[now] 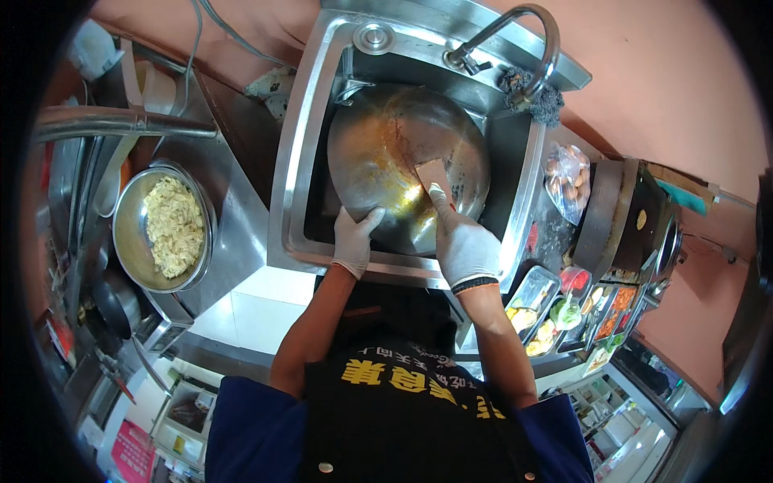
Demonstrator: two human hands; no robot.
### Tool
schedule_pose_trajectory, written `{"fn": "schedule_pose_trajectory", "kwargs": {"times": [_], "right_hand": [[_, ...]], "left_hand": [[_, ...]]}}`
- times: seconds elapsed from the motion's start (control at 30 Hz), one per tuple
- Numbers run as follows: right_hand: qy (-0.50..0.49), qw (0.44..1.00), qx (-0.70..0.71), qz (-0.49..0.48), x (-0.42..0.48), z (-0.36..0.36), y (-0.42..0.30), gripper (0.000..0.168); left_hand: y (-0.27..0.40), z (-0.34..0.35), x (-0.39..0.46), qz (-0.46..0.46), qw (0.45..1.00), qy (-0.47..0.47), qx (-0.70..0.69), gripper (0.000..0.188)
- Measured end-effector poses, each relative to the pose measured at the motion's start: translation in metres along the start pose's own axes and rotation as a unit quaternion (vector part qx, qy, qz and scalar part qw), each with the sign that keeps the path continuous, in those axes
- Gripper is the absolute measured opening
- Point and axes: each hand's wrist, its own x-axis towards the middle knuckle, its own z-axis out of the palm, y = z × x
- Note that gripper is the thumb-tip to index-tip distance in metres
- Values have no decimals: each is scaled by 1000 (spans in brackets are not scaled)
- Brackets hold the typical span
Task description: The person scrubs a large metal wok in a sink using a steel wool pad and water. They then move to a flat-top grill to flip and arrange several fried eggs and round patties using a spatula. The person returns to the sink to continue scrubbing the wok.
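Note:
A large metal wok [368, 145] rests in the stainless steel sink [284, 199], its curved face stained brown and yellow. Whether this is the inside or the underside, I cannot tell. My left hand [356, 241], in a white glove, grips the wok's near edge with the thumb lying over the surface. A flat scraper [432, 173] is held in my gloved right hand [468, 244], its broad blade against the wok. Most of the scraper's handle is hidden by my fingers, and the index finger extends along it towards the blade.
An arched faucet [546, 36] overhangs the sink's far right corner, beside dark scouring wool [546, 105]. Left stands a metal bowl [130, 241] of pale yellow food [175, 226]. To the right are a bag of eggs [567, 181], food trays [537, 290] and a griddle [643, 199].

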Motion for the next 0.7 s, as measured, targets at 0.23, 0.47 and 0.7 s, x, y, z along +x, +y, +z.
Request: {"fn": "schedule_pose_trajectory", "kwargs": {"times": [0.23,0.47,0.7], "right_hand": [[25,999,-29,-20,11,4,-8,51],[1,1000,-3,14,2,-2,-7,46],[-2,1000,-3,18,11,-4,-11,47]], "left_hand": [[-3,-2,-5,11,998,32,59,46],[1,-3,-4,2,998,25,53,47],[2,-4,3,11,998,25,55,46]]}}
